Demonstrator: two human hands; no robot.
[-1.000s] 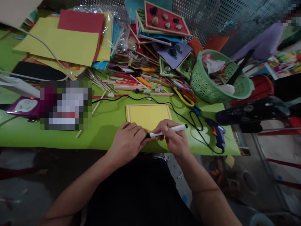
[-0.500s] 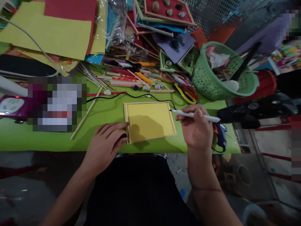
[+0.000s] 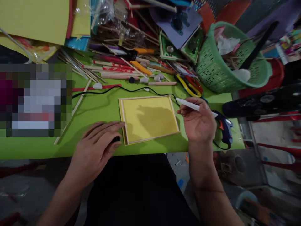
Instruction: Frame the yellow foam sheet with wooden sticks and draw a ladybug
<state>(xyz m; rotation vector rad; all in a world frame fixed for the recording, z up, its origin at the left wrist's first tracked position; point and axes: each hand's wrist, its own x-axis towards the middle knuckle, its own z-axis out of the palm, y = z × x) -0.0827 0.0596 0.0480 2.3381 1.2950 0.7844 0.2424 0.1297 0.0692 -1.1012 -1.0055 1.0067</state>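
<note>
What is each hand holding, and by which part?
The right hand holds the white pen around its barrel, tip end left free. The left hand holds the black cap between thumb and fingers.

We look from one camera worn on the head, facing forward and steeply down at the tabletop (image 3: 98, 106) from close above; no second view shares it.

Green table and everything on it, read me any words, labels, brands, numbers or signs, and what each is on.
No text can be read.
Marker: no readable lettering.
Red-and-white strips: markings too blurred to read.
Glue gun: pale mark, too small to read.
Pixelated patch: anything there is hidden.
Yellow board: no writing visible.
</note>
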